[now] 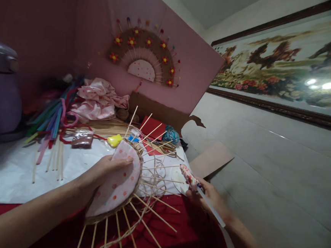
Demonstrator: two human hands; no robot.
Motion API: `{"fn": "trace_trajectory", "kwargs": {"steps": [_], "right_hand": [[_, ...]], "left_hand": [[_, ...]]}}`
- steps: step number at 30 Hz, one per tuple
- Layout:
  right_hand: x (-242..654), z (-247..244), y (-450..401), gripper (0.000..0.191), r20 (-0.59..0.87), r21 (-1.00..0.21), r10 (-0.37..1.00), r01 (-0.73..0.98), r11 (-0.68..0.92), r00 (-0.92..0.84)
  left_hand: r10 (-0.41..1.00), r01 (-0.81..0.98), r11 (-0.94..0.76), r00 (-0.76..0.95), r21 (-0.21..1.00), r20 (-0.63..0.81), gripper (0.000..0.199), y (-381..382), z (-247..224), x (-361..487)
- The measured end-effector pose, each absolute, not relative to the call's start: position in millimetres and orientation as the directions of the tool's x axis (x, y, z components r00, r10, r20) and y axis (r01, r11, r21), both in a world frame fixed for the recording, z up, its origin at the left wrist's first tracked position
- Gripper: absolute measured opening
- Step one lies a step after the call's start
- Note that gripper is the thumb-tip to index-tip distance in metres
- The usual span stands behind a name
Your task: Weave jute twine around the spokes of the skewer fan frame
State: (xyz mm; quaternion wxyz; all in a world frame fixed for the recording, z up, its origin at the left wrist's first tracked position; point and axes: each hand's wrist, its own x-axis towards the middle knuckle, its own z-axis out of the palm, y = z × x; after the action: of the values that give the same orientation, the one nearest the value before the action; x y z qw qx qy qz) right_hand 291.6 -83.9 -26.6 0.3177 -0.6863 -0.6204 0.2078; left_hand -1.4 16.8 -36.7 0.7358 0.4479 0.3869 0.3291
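My left hand (110,169) grips a half-round panel (117,191) covered in pale pink fabric with small red prints, thumb flat on its face and fingers hidden behind. Twine edges the panel's curve, and thin wooden sticks (154,213) fan out from it. A loose length of twine (144,214) crosses several sticks. In my right hand (211,198) is a patterned glue gun (189,176), its tip pointing at the end of one stick. A whitish glue stick (212,207) juts from the gun's back.
Behind lie pipe cleaners (49,118), crumpled pink fabric (98,97), a yellow packet (114,140), a brown packet (82,138), scissors (166,149) and blue yarn (171,134). A pink board (192,76) with a finished-looking fan picture leans behind. A purple appliance (1,92) stands left.
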Motion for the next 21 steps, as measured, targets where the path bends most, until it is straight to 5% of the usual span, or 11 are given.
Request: {"fn": "trace_trajectory", "kwargs": {"steps": [12,21], "right_hand": [[311,-42,-51,0.020,0.105,-0.444,0.991,0.896,-0.027,0.082],[313,-53,-29,0.017,0.065,-0.311,0.995,0.949,-0.055,0.079]], "left_hand": [[0.743,-0.260,0.627,0.482,0.734,-0.464,0.026,11,-16,-14],[0.764,-0.247,0.586,0.485,0.771,-0.425,0.023,5,-15,-11]]}}
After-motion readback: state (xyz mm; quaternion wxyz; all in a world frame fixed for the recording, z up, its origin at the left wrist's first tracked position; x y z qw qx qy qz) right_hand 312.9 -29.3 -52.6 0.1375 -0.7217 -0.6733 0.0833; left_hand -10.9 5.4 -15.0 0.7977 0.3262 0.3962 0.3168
